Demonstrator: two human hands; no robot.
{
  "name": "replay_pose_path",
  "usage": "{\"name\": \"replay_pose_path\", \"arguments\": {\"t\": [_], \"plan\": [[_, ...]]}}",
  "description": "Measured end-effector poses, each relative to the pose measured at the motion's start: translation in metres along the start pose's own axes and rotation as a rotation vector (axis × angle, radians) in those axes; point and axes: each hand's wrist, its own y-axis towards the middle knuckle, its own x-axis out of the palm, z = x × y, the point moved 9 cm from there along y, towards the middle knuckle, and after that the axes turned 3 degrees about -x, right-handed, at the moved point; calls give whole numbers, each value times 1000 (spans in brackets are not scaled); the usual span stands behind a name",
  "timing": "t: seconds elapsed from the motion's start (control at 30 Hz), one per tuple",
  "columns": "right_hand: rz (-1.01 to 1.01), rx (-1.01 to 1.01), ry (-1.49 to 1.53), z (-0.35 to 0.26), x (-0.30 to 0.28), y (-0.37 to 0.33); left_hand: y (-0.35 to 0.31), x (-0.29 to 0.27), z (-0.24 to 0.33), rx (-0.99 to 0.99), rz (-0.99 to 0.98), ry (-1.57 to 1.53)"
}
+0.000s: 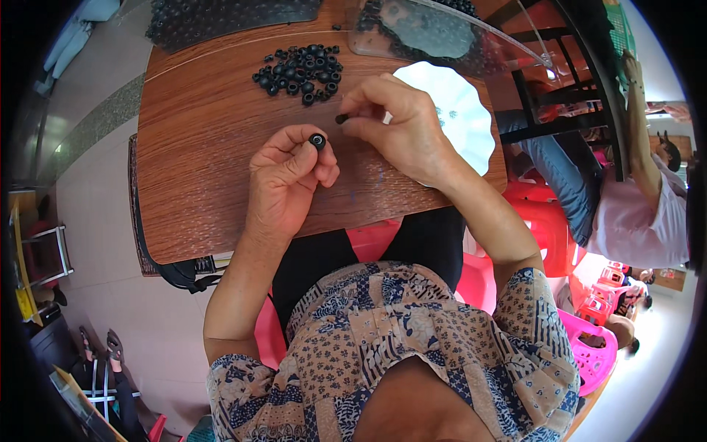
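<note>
Above tabletop (199,147), my left hand (287,180) pinches black ring (317,141) between thumb and forefinger, hole facing up. My right hand (398,125) pinches small dark plug (342,118) just beside ring. Both parts look light, rubbery, easy to drop; best gripped by outer rim. Ring pile (300,71) lies beyond hands, white plate (460,110) under right wrist, clear bag (442,33) farther back. Nothing between hands.

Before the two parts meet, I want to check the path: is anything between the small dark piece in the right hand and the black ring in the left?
Nothing visible: only bare wooden table shows between small dark piece and black ring.
</note>
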Motion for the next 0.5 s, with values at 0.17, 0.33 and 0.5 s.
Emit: {"name": "replay_pose_path", "arguments": {"t": [0.17,0.33,0.5], "plan": [[28,103,158,-2,-8,-18,-1,4,-4,-13,16,39],[22,6,50,-12,-14,-27,0,11,-7,-20,141,256],[-34,68,-76,-19,-14,-34,-1,21,-11,89,191,378]]}}
